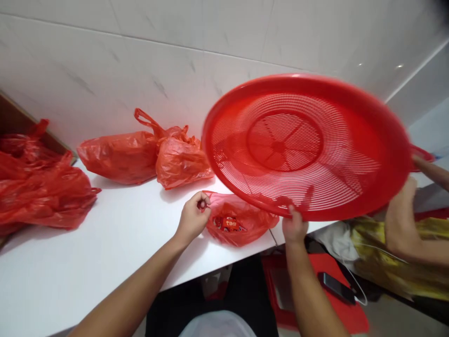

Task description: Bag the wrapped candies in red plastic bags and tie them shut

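Note:
A red plastic bag (226, 239) sits open on the white table, with small red printed packets (231, 224) inside. My left hand (193, 216) has its fingers curled closed at the bag's left edge. Tilted above the bag is a large round red mesh basket (365, 140), its inside facing me. My right hand (295, 228) is at the basket's lower rim, thumb in front, with dark finger shapes showing through the mesh. Another person's hand (403, 196) is at the basket's right side. The basket covers part of the bag's far side.
Tied red plastic bags (121, 157) stand against the tiled wall, and more red bags (45, 187) lie at the left. Below the table (115, 248), a phone (337, 288) with a white cable rests on a red stool. Yellow shiny material (372, 267) lies at the right.

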Action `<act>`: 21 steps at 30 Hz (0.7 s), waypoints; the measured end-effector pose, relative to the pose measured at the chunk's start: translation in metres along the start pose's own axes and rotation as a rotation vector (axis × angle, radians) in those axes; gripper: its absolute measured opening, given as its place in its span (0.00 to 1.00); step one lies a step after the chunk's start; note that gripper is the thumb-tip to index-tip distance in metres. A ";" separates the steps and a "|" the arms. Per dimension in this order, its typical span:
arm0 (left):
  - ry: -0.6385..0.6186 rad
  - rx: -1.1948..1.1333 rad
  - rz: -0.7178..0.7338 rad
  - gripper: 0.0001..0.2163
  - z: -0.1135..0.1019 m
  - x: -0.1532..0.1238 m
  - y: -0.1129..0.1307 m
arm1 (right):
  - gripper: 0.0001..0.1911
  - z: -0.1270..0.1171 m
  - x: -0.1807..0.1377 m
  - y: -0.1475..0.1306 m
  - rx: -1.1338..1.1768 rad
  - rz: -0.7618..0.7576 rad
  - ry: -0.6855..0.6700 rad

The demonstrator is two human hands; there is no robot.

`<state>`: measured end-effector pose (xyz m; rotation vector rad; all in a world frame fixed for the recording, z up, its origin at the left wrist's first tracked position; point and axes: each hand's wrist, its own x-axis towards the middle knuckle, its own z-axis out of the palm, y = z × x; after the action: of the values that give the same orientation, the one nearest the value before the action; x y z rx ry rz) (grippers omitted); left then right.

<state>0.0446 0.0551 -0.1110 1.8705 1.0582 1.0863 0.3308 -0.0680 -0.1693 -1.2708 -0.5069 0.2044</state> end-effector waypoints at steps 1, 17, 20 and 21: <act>-0.002 0.009 0.006 0.05 -0.003 -0.001 0.001 | 0.10 -0.005 0.011 -0.006 0.038 0.005 0.045; -0.091 -0.020 0.036 0.14 -0.039 -0.030 0.014 | 0.09 -0.068 0.119 -0.005 0.300 0.778 0.175; -0.053 -0.053 -0.039 0.22 -0.040 -0.037 0.010 | 0.14 -0.063 0.109 -0.003 0.272 0.751 0.152; -0.032 -0.059 -0.066 0.24 -0.040 -0.039 0.007 | 0.17 -0.060 0.097 -0.005 0.238 0.693 0.170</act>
<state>-0.0018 0.0241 -0.1021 1.7877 1.0515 1.0359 0.4434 -0.0801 -0.1523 -1.1754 0.1206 0.7087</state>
